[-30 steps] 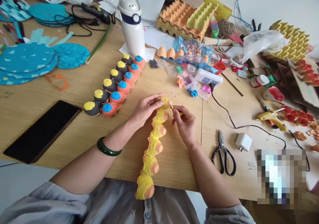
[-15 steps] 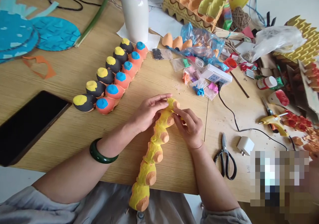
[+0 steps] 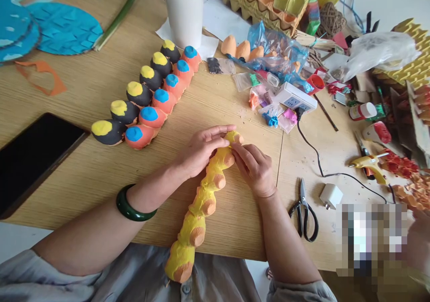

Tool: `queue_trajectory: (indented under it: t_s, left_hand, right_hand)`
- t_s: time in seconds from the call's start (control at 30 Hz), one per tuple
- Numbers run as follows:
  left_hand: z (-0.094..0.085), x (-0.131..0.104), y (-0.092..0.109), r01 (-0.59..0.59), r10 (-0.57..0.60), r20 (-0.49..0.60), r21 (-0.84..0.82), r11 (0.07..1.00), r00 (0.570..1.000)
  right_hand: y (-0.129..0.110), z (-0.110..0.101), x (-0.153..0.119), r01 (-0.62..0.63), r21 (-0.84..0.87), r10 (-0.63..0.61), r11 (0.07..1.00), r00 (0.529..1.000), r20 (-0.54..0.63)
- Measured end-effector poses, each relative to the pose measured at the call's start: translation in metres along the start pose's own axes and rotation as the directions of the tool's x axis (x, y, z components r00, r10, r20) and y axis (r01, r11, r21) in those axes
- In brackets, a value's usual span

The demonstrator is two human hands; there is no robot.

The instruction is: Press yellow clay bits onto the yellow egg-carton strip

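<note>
A long strip of joined egg-carton cups [image 3: 192, 228], covered in yellow with bare orange tips, runs from the person's lap up to both hands. My left hand [image 3: 205, 149] holds its far end, fingers resting along the last cups. Against the same end, my right hand [image 3: 252, 165] has thumb and fingertips pinched together; whatever lies between them is too small to make out. To the left lie a black cup strip with yellow tops [image 3: 139, 92] and a red-orange one with blue tops [image 3: 161, 103], side by side.
A black phone [image 3: 36, 159] lies at the left, near blue discs [image 3: 65, 28]. A white bottle [image 3: 184, 15] stands at the back. Rightward are clay packets, a power strip [image 3: 295, 97], black scissors [image 3: 304, 212], a white charger [image 3: 331, 196] and a yellow glue gun [image 3: 369, 163].
My right hand's fingertips have moved slightly left and closer to my left hand. The near end of the yellow strip has shifted left. The view has moved a little.
</note>
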State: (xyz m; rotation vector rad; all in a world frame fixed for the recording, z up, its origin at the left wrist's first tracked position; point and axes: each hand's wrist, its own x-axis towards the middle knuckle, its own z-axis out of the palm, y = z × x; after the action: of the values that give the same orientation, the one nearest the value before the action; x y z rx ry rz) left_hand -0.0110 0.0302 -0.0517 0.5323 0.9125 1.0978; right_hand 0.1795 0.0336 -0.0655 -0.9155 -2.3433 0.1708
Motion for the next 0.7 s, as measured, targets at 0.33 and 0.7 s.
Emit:
queue_trajectory:
  t_s: [0.33, 0.7]
  left_hand:
    - [-0.003, 0.001, 0.006, 0.015, -0.014, 0.010, -0.037, 0.999, 1.000]
    - [0.001, -0.003, 0.016, 0.054, -0.060, -0.047, -0.114, 0.992, 0.997]
  right_hand:
    - [0.002, 0.000, -0.001, 0.037, -0.045, -0.036, 0.998, 0.999, 0.028]
    - [-0.002, 0.003, 0.003, 0.077, -0.151, -0.077, 0.986, 0.997, 0.007]
